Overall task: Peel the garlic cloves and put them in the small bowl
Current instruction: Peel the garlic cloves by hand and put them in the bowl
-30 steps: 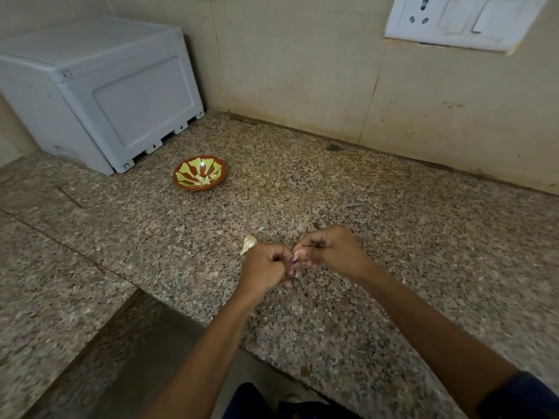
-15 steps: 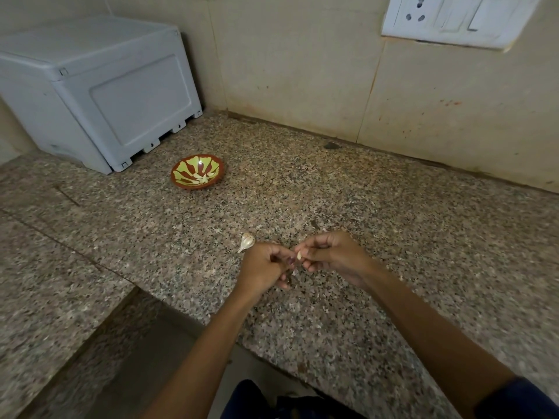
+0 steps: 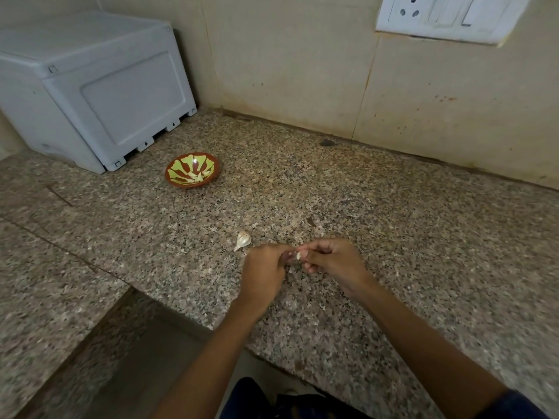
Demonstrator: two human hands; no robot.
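Note:
My left hand (image 3: 264, 275) and my right hand (image 3: 334, 261) meet fingertip to fingertip low over the granite counter (image 3: 378, 237). Between them they pinch a small pale garlic clove (image 3: 298, 255), mostly hidden by the fingers. A garlic bulb piece (image 3: 242, 239) with its papery skin and stem lies on the counter just left of my left hand. The small brown bowl (image 3: 211, 180) with a green pattern stands farther back to the left, with a few pale peeled cloves (image 3: 195, 176) inside.
A white plastic box (image 3: 90, 86) stands at the back left corner, close behind the bowl. A tiled wall with a switch plate (image 3: 447, 16) runs along the back. Bits of papery skin (image 3: 298, 238) lie near my hands. The counter edge drops off below my left forearm.
Both hands stay together over the same spot, with small finger movements on the clove. The bulb piece and bowl have not moved on the counter.

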